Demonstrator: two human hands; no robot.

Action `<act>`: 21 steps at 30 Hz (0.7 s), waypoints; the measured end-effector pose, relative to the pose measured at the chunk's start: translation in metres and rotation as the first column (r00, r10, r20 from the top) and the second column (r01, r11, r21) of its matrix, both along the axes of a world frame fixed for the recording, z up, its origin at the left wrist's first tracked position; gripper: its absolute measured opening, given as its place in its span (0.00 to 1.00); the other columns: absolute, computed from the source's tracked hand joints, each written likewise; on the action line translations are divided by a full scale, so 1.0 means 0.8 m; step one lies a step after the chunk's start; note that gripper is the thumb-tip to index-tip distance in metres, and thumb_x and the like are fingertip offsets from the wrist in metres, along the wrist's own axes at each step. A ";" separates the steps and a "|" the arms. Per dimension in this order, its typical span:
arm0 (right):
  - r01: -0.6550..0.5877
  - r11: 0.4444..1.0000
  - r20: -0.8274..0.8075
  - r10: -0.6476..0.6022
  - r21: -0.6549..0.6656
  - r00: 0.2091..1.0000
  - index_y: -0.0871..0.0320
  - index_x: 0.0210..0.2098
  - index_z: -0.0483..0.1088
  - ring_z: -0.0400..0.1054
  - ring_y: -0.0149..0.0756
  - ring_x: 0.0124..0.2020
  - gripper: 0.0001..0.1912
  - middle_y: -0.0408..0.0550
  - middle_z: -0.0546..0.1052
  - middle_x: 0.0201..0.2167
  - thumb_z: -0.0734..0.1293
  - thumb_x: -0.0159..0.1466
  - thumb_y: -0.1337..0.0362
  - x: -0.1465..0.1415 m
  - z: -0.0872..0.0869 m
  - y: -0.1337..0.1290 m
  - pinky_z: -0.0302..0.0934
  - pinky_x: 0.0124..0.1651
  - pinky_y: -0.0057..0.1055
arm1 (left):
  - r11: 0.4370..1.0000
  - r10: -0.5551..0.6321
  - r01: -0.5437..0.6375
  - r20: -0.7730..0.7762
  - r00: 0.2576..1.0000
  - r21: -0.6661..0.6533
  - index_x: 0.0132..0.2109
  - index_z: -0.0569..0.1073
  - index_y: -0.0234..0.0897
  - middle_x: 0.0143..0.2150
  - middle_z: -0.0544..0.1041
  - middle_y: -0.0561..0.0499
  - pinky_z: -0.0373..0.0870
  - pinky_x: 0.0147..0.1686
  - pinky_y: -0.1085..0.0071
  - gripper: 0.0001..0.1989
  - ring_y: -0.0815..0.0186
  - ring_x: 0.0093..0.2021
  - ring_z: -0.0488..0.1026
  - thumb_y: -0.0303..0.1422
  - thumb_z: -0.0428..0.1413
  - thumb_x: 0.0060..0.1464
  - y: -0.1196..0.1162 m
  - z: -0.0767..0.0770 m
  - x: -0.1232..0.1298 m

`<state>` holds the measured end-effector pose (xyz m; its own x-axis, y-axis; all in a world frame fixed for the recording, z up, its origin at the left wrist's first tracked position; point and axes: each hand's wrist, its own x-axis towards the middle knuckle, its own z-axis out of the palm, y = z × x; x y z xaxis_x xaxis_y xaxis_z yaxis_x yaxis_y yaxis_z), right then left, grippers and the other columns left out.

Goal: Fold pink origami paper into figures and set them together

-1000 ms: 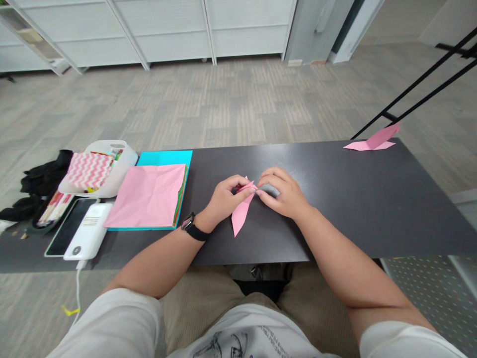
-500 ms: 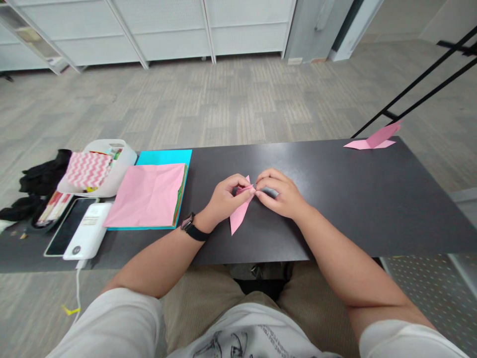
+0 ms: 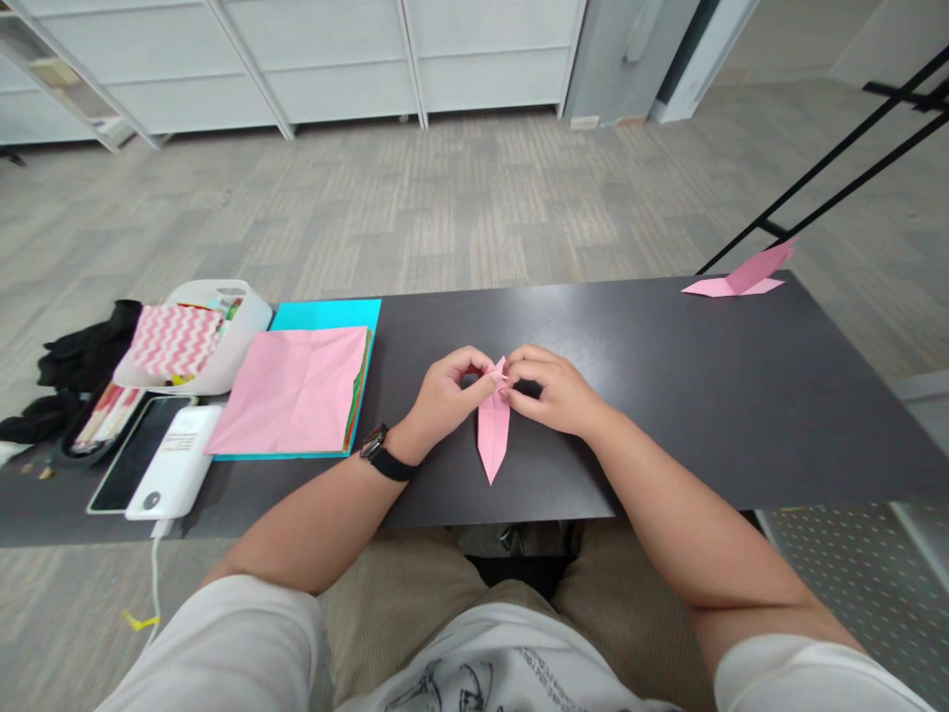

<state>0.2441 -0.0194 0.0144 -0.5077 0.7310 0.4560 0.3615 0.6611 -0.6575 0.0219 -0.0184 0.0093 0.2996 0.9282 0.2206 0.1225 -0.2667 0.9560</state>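
Observation:
A folded pink paper piece [image 3: 493, 430] is held over the dark table, its long pointed end toward me and a short tip showing between the hands. My left hand [image 3: 454, 394] pinches its upper part from the left, thumb and index finger together. From the right, my right hand [image 3: 555, 391] pinches the same part, fingertips close to the left thumb. The exact folds under the fingertips are hidden. Another folded pink paper shape [image 3: 748, 277] stands at the table's far right corner.
Pink sheets [image 3: 293, 386] lie on a blue folder [image 3: 326, 313] to the left. Beyond are a white basket [image 3: 252, 321], a white power bank [image 3: 174, 463] with a cable, a phone [image 3: 137, 460], a pen case and black cloth. The dark table [image 3: 712, 396] extends right.
The held paper has turned, so its long end now points more straight toward me. Both hands keep their pinch, with the right fingers slightly shifted.

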 end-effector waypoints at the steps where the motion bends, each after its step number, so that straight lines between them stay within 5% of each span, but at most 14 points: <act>1: -0.007 1.000 0.012 0.007 -0.008 1.000 0.52 0.34 0.72 0.75 0.39 0.42 0.06 0.46 0.79 0.39 0.70 0.69 0.65 0.000 0.000 0.000 0.69 0.49 0.39 | 1.000 -0.001 0.001 -0.002 1.000 -0.001 0.36 0.75 0.38 0.35 0.78 0.50 0.72 0.40 0.68 0.11 0.65 0.37 0.74 0.40 0.64 0.62 0.000 0.000 0.000; 10: -0.042 0.997 0.064 0.046 -0.070 0.997 0.53 0.31 0.73 0.74 0.38 0.40 0.10 0.45 0.78 0.37 0.73 0.68 0.61 0.001 0.000 0.001 0.68 0.46 0.38 | 0.996 0.053 -0.048 0.057 0.997 -0.074 0.36 0.77 0.38 0.35 0.79 0.52 0.73 0.42 0.68 0.16 0.66 0.36 0.74 0.46 0.65 0.62 0.002 -0.001 0.003; 17: -0.020 0.991 -0.020 0.018 -0.131 1.000 0.53 0.29 0.71 0.74 0.37 0.39 0.13 0.45 0.78 0.36 0.71 0.70 0.59 0.003 0.000 0.001 0.68 0.46 0.37 | 0.996 0.030 -0.019 0.116 0.993 -0.091 0.44 0.81 0.39 0.46 0.84 0.46 0.75 0.55 0.62 0.20 0.60 0.48 0.79 0.52 0.62 0.66 0.001 0.004 0.002; 21: -0.010 0.989 -0.030 0.006 -0.144 1.000 0.53 0.30 0.72 0.74 0.36 0.39 0.12 0.44 0.78 0.36 0.71 0.70 0.59 0.004 0.000 0.001 0.68 0.46 0.36 | 0.990 -0.021 0.037 0.118 0.993 -0.137 0.40 0.79 0.38 0.40 0.82 0.50 0.75 0.48 0.66 0.19 0.63 0.42 0.78 0.50 0.66 0.62 0.002 0.002 0.001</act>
